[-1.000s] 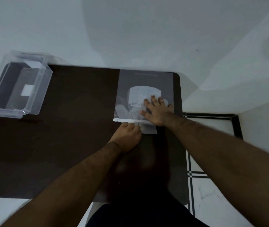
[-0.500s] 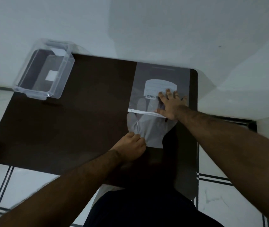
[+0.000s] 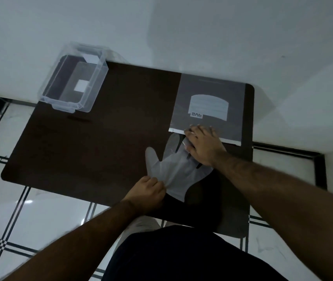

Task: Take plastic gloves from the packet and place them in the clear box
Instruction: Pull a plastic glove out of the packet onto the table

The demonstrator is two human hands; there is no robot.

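Head view shows the left hand (image 3: 147, 190) pinching the cuff of a plastic glove (image 3: 176, 168) almost clear of the packet (image 3: 208, 106), so the flat right hand (image 3: 204, 146) should pin the packet's mouth while the pull runs low toward the clear box (image 3: 73, 78).

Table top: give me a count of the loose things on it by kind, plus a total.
Clear box: 1
Packet: 1
Plastic glove, most of it out of the packet: 1 visible (cannot tell if layers are stacked)
Total: 3
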